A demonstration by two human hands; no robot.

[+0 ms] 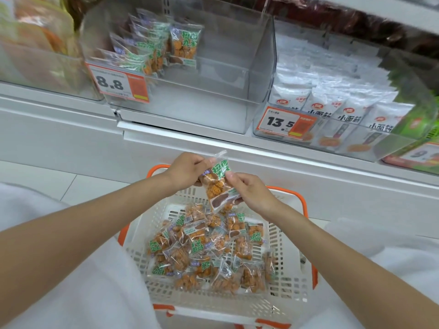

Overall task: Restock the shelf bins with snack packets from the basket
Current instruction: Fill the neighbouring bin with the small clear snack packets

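left hand (187,172) and right hand (250,194) pinch one snack packet (219,186) over basket (286,281), bin (237,67) tagged 8.8, next bin (356,141) 13.5

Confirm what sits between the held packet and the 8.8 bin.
Head view: only the bare white shelf edge lies between the held packet and the 8.8 bin.

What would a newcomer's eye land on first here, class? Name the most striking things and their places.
At centre, the left hand and right hand hold one snack packet above the white basket, heaped with matching packets. Above, the clear bin with the 8.8 price tag holds only a few shelved packets, on its left.
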